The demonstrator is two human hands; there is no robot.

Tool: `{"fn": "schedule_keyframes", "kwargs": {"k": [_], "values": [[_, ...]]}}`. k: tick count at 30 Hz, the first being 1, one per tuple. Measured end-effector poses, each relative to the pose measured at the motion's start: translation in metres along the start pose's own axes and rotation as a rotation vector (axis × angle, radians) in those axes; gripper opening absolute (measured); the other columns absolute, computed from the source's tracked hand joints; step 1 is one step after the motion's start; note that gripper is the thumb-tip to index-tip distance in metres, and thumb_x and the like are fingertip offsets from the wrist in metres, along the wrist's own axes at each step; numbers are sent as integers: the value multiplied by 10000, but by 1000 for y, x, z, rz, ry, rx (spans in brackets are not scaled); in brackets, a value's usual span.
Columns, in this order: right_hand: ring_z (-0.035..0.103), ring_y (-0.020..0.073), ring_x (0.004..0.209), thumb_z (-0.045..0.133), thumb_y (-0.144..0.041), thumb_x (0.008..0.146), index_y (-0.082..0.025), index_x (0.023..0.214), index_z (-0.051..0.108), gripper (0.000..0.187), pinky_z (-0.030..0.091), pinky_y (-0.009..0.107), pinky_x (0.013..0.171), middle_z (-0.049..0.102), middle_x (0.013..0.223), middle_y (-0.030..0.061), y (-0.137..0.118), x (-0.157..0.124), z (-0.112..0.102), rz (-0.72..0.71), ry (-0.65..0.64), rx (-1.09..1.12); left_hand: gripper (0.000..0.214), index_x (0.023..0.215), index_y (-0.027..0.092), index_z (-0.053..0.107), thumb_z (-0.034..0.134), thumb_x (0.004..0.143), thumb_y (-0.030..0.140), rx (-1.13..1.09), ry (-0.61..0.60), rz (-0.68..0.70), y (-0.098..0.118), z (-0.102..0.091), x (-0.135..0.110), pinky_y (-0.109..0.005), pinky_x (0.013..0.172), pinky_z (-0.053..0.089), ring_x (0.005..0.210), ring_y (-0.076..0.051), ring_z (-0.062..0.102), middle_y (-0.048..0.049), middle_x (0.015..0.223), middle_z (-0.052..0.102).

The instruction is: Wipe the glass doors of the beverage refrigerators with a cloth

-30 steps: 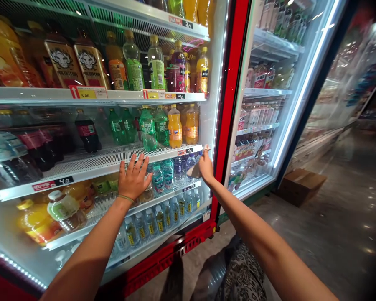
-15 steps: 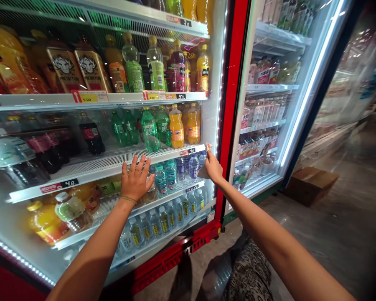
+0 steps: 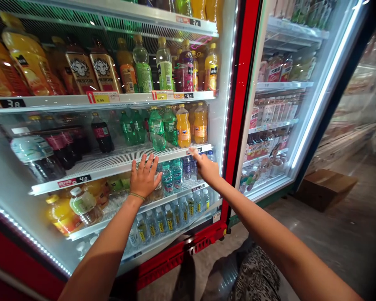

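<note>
I face a lit drinks fridge behind a glass door (image 3: 15, 209). My left hand (image 3: 144, 177) lies flat on the glass with its fingers spread, over a shelf of small water bottles (image 3: 172, 173). My right hand (image 3: 207, 167) presses on the glass just left of the red door frame (image 3: 241, 83), fingers together. A pale cloth shows only as a tip under those fingers. Above both hands stand green bottles (image 3: 156, 127) and orange bottles (image 3: 183, 125).
A second lit fridge (image 3: 278, 104) with small packs and bottles stands to the right of the red frame. A cardboard box (image 3: 326, 188) sits on the glossy grey floor beyond it. My patterned clothing (image 3: 257, 280) shows below.
My right hand has slid left from the door's edge onto the glass, with the cloth now mostly hidden under it. My left hand has stayed flat on the glass.
</note>
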State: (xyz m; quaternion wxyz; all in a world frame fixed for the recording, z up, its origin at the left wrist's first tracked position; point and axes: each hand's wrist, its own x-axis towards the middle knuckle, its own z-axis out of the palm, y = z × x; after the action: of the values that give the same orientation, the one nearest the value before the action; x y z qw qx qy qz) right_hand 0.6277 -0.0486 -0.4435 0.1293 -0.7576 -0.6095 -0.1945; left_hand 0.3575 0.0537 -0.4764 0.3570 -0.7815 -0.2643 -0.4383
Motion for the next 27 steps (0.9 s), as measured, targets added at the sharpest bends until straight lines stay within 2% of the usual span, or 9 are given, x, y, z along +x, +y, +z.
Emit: {"fn": "schedule_keyframes", "kwargs": {"k": [2,4,8,10,14,16,21,23,27], "values": [[626,195,843,252,-246,1065,-428,1606,-169,709,454,281,702,607,1208,78,4,7,-2,130,51,60,802,1640,244,226,610,948,374,27,10,8,0,0,1,-581,1306,56,1544,-325,304,-132,1598,442],[622,194,839,254,-245,1064,-400,1600,-206,723,438,272,688,617,1205,80,0,4,2,110,43,72,814,1642,245,215,618,947,378,43,20,14,1,-1,1,-576,1306,55,1534,-329,326,-132,1593,447],[614,176,810,285,-179,1054,-472,1609,-110,741,382,244,638,618,1141,69,-10,-15,17,-238,-57,-84,838,1642,241,206,639,938,378,39,33,22,1,-1,2,-565,1306,56,1524,-330,347,-136,1581,463],[612,173,805,283,-156,1052,-509,1606,-63,742,365,237,631,617,1121,68,-7,-15,14,-322,-55,-151,836,1641,234,212,641,939,381,46,40,28,1,-2,2,-554,1309,48,1522,-329,351,-133,1577,470],[607,178,782,235,-209,1071,-441,1622,-107,688,372,247,617,620,1161,94,-2,1,-3,-94,58,-115,831,1640,233,218,638,937,373,40,40,17,1,-1,2,-566,1308,48,1518,-337,358,-136,1575,471],[609,181,777,229,-221,1072,-413,1627,-122,684,385,255,616,620,1178,104,-7,2,-4,-84,53,-95,828,1640,237,223,638,934,365,24,29,8,1,-1,2,-578,1305,57,1516,-340,361,-140,1576,469],[629,199,834,267,-148,1043,-531,1605,-20,738,392,258,634,620,1098,74,-14,-10,12,-426,-47,-195,822,1640,238,217,629,940,363,26,21,7,1,-1,1,-580,1303,64,1508,-343,375,-138,1578,464],[626,199,840,258,-168,1052,-531,1602,-41,724,395,259,639,615,1120,79,-10,-7,11,-353,6,-191,823,1639,238,218,632,938,361,19,30,8,1,-1,1,-576,1304,60,1507,-343,377,-139,1573,471],[611,188,791,231,-229,1067,-425,1614,-156,698,415,270,645,608,1170,109,-11,0,10,-84,82,-94,830,1640,247,208,635,938,365,10,29,1,2,0,1,-580,1301,66,1506,-345,380,-136,1580,463]]}}
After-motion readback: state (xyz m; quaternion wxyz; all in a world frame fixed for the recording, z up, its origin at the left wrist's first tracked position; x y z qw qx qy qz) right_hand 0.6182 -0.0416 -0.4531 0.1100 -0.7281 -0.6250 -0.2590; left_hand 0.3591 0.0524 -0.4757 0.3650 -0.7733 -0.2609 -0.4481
